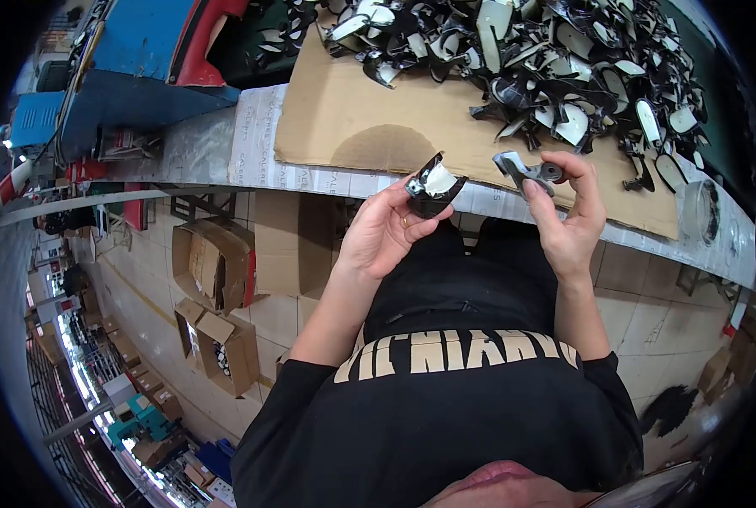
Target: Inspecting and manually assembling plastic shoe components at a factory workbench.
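My left hand (384, 233) is closed round a glossy black piece with a cream-white inner face (440, 180), which looks like a covered shoe heel. This piece is tilted, its pale face turned up. Apart from it, my right hand (574, 218) pinches a small grey and dark curved object (522, 173) between thumb and fingers; its kind I cannot make out. Both hands are raised at the near edge of the table. Beyond them lies a large heap of similar black pieces with pale faces (574, 123).
A cardboard sheet (344, 102) covers part of the table, under the heap. A clear ring-shaped roll (701, 212) sits at the right end. To the left stands a blue machine (141, 42). Open cardboard boxes (217, 262) are on the tiled floor below.
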A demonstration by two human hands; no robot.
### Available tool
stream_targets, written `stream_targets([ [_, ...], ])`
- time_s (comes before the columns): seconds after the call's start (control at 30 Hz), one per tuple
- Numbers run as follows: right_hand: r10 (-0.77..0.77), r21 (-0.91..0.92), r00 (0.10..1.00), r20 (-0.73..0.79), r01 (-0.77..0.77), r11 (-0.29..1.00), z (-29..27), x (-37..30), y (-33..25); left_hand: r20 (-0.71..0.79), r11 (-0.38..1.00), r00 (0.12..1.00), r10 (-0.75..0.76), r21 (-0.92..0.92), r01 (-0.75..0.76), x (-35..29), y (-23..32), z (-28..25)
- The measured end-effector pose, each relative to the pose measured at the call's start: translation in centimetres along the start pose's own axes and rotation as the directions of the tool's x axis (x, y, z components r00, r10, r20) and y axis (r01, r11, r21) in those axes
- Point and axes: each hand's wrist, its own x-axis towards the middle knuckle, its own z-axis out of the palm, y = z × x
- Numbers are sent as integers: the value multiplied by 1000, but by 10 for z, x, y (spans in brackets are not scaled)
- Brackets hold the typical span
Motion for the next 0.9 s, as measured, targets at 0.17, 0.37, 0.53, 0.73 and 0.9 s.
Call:
stream_targets([
  [0.17,101,114,995,26,-104,988,0,-1,2,70,957,996,-61,-280,78,-3,4,-16],
  [0.37,127,180,989,79,-140,974,3,5,2,49,968,999,-2,-250,14,-16,18,-31],
  [0.53,155,199,986,61,-165,966,1,8,8,-126,474,945,302,880,-35,-68,74,-52],
  [0.73,183,230,981,64,-193,954,1,11,10,-15,-112,827,561,989,93,-70,110,-43],
  [0.9,149,215,985,88,-164,963,2,7,0,362,-219,707,607,932,-289,32,116,6],
])
